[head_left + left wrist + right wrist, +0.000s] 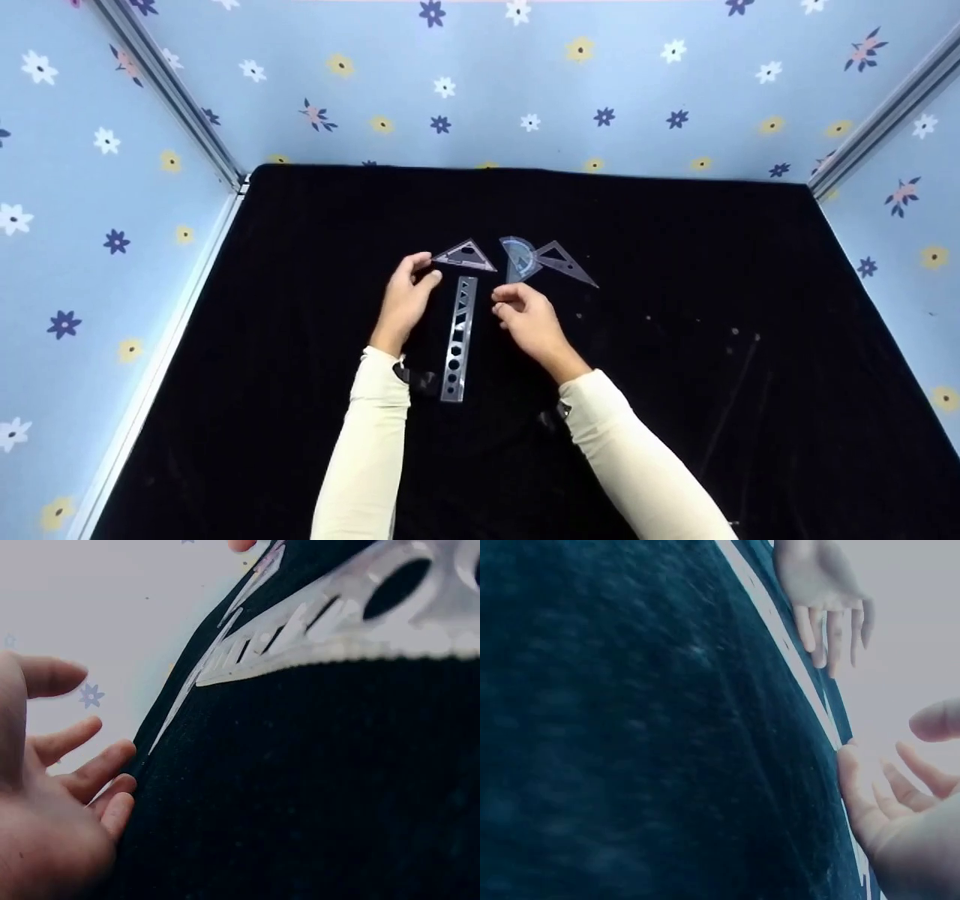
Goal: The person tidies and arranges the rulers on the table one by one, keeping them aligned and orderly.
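My left hand [406, 300] is at the left corner of a clear set square [465, 263], its fingertips right by that corner. In the left wrist view its fingers [101, 769] are spread, the thumb apart from them. Below this set square lies a long clear stencil ruler [466, 337] with cut-out shapes, between my hands. At the lower end of a bluish protractor [521, 259] is my right hand [532, 322], fingers loosely bent and the thumb apart in the right wrist view. A second set square [559, 264] overlaps the protractor's right side.
Black cloth [675, 247] covers the table. Blue flowered panels [510, 90] stand at the back and both sides, joined by metal corner posts [165, 90]. Small pale specks [735, 331] mark the cloth on the right.
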Demonstrator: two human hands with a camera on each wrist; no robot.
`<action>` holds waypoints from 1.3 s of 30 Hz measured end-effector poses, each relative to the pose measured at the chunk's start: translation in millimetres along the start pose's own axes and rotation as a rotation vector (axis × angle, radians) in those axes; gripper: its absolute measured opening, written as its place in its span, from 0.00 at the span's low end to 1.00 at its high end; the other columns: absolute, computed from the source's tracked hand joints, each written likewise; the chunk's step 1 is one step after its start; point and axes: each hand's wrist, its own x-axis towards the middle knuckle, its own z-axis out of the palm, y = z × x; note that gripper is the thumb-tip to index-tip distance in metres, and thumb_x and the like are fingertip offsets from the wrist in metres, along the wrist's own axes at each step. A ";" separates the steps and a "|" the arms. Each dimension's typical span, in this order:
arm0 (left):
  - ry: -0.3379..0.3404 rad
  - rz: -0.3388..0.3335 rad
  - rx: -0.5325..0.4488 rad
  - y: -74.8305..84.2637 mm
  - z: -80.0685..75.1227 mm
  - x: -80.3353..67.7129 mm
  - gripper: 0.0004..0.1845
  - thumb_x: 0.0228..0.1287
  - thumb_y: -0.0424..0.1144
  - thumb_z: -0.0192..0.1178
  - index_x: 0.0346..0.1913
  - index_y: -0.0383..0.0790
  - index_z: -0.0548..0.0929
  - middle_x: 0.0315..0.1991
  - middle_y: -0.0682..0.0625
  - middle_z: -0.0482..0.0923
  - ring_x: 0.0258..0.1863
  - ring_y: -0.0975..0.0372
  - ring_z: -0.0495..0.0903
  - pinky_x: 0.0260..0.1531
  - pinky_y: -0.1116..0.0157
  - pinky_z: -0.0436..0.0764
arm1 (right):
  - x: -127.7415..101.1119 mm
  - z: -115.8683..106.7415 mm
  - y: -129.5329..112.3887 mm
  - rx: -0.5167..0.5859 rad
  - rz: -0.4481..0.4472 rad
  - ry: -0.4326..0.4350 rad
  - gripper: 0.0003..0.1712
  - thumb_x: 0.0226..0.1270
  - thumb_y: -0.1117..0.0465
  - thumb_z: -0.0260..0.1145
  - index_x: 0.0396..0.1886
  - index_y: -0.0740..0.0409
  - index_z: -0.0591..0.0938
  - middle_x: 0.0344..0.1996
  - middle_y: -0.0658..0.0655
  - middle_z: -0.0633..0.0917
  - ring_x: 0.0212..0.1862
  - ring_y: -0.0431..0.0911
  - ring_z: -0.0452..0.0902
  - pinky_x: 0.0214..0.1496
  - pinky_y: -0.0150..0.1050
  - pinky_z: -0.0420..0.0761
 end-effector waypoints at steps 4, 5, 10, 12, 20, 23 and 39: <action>-0.051 -0.035 -0.029 -1.0 1.1 -0.2 0.26 0.68 0.34 0.59 0.67 0.29 0.72 0.67 0.38 0.70 0.68 0.52 0.66 0.69 0.59 0.62 | 7.5 -5.3 1.9 -0.020 -0.024 -0.023 0.17 0.64 0.74 0.62 0.53 0.72 0.80 0.52 0.67 0.83 0.38 0.45 0.81 0.37 0.33 0.81; -0.056 -0.048 -0.013 -1.5 1.1 -0.1 0.27 0.68 0.36 0.59 0.68 0.31 0.71 0.68 0.39 0.69 0.68 0.51 0.66 0.68 0.58 0.62 | 9.1 -6.6 2.6 -0.029 -0.024 -0.024 0.18 0.64 0.73 0.63 0.54 0.72 0.80 0.53 0.67 0.83 0.38 0.44 0.81 0.37 0.33 0.81; -0.079 -0.081 0.121 -3.3 0.0 -1.5 0.28 0.69 0.41 0.59 0.70 0.39 0.72 0.72 0.42 0.66 0.67 0.47 0.67 0.68 0.55 0.64 | 15.1 -10.5 5.3 -0.119 -0.002 -0.011 0.19 0.63 0.71 0.65 0.55 0.68 0.80 0.47 0.63 0.85 0.32 0.45 0.81 0.33 0.34 0.81; -0.087 -0.072 0.163 -3.7 -0.1 -2.4 0.28 0.69 0.42 0.59 0.70 0.40 0.72 0.73 0.44 0.65 0.68 0.47 0.67 0.68 0.55 0.63 | 17.1 -10.4 6.0 -0.177 0.003 -0.005 0.20 0.63 0.70 0.65 0.57 0.66 0.80 0.39 0.60 0.86 0.29 0.45 0.80 0.31 0.35 0.81; -0.077 -0.040 0.204 -7.1 1.3 -3.1 0.26 0.69 0.40 0.59 0.68 0.37 0.73 0.74 0.47 0.64 0.68 0.49 0.67 0.69 0.58 0.62 | 20.6 -7.3 9.4 -0.294 -0.016 -0.005 0.22 0.64 0.70 0.65 0.58 0.63 0.80 0.53 0.56 0.85 0.30 0.42 0.81 0.32 0.35 0.81; -0.080 -0.056 0.218 -6.9 2.0 -2.3 0.28 0.68 0.37 0.58 0.70 0.37 0.71 0.75 0.48 0.63 0.68 0.49 0.67 0.69 0.57 0.62 | 20.9 -7.1 12.0 -0.286 -0.016 0.001 0.20 0.63 0.71 0.64 0.56 0.63 0.81 0.64 0.55 0.79 0.31 0.42 0.82 0.32 0.35 0.82; -0.120 -0.055 0.454 -3.3 8.7 -0.1 0.40 0.60 0.38 0.57 0.77 0.40 0.60 0.75 0.45 0.60 0.74 0.54 0.51 0.70 0.51 0.52 | 28.2 0.7 15.9 -0.208 0.036 0.018 0.17 0.64 0.71 0.63 0.52 0.64 0.82 0.67 0.53 0.76 0.30 0.46 0.83 0.26 0.37 0.83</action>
